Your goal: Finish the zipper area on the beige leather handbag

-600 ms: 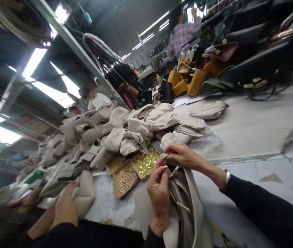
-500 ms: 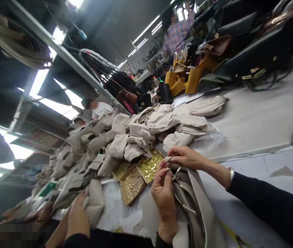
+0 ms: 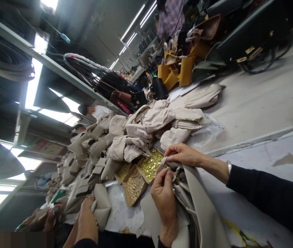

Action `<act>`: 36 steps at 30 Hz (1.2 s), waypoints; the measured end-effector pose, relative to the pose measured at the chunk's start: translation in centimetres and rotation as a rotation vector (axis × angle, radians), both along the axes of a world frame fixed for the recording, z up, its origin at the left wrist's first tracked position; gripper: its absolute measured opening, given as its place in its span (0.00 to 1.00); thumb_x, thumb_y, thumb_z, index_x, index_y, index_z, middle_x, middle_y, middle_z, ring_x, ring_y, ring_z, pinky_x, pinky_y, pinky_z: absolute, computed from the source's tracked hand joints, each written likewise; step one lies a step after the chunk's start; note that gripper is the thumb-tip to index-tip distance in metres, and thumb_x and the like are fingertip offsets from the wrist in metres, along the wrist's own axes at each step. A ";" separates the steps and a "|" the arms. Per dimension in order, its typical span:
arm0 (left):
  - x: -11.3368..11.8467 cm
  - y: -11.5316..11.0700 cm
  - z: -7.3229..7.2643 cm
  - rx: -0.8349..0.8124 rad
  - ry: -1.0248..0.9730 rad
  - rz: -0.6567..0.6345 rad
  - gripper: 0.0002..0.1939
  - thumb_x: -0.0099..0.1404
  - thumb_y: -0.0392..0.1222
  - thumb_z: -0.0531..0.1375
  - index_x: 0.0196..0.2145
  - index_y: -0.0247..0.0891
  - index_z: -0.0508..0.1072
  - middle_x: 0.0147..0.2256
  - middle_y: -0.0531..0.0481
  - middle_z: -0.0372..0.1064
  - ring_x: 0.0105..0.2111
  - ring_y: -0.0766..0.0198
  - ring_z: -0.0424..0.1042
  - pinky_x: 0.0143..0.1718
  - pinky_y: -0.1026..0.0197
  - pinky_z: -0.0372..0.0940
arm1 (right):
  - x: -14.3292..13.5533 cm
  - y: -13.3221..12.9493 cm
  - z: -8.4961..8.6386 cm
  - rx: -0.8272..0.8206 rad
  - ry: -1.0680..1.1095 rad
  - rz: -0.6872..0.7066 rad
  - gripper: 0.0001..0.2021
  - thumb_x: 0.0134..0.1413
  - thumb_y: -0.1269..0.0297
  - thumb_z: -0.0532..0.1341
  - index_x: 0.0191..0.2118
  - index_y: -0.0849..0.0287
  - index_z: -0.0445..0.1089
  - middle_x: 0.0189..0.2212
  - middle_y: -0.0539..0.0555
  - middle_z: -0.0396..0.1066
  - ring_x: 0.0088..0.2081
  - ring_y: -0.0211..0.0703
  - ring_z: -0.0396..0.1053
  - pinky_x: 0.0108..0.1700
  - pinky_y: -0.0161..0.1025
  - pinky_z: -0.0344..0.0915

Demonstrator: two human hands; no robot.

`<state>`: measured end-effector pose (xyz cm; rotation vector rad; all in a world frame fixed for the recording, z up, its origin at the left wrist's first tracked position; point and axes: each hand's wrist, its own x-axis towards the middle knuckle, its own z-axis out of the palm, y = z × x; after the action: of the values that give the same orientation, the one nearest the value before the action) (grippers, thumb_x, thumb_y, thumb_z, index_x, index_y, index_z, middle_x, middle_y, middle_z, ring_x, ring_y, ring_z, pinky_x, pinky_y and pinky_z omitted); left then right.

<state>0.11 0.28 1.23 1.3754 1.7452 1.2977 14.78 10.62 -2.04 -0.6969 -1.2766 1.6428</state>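
A beige handbag [image 3: 204, 206], partly assembled, lies on the table in front of me with its opening turned up. My left hand [image 3: 165, 201] is closed at the bag's upper edge, thumb and forefinger pinching a small piece there that the fingers mostly hide. Just above it, my right hand [image 3: 186, 155] pinches a bit of the bag's pale material between thumb and fingers. Beyond my left hand stand open cardboard boxes: one holds shiny gold discs [image 3: 151, 165], another small gold studs [image 3: 134, 184].
Beige bag bodies and pouches [image 3: 159, 119] are heaped behind the boxes. At the lower left a co-worker's hand [image 3: 86, 215] touches a beige piece [image 3: 102, 205]. Mustard bags [image 3: 186, 70] stand farther back. A yellow-handled tool [image 3: 239, 232] lies at the lower right.
The camera has tilted and shifted slightly. Both my hands keep their pinch on the bag, with little movement. The co-worker's hand at the left appears farther right in view.
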 end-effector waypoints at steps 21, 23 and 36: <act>1.2 0.4 -0.7 -0.011 0.179 0.048 0.13 0.63 0.46 0.64 0.39 0.35 0.84 0.37 0.41 0.82 0.39 0.51 0.80 0.46 0.52 0.73 | 0.8 -0.2 -0.2 -0.120 0.068 0.062 0.14 0.42 0.62 0.72 0.36 0.62 0.75 0.30 0.49 0.75 0.31 0.38 0.68 0.35 0.35 0.63; 1.3 0.3 -0.9 0.007 0.177 0.048 0.13 0.63 0.46 0.64 0.38 0.36 0.84 0.37 0.41 0.82 0.38 0.52 0.80 0.45 0.53 0.73 | 0.9 -0.2 -0.3 -0.125 0.073 0.065 0.15 0.42 0.62 0.73 0.36 0.62 0.75 0.30 0.49 0.75 0.31 0.37 0.68 0.35 0.34 0.63; 1.4 0.3 -1.7 0.046 0.158 0.079 0.11 0.65 0.45 0.63 0.38 0.36 0.83 0.36 0.43 0.81 0.37 0.54 0.78 0.44 0.55 0.71 | 1.3 -0.3 0.1 -0.048 0.058 0.116 0.18 0.45 0.55 0.75 0.37 0.62 0.76 0.31 0.50 0.75 0.33 0.38 0.69 0.37 0.35 0.64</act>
<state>1.52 0.54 -0.42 1.4837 1.9028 1.3085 16.05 10.31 -1.93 -0.6098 -1.2598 1.7797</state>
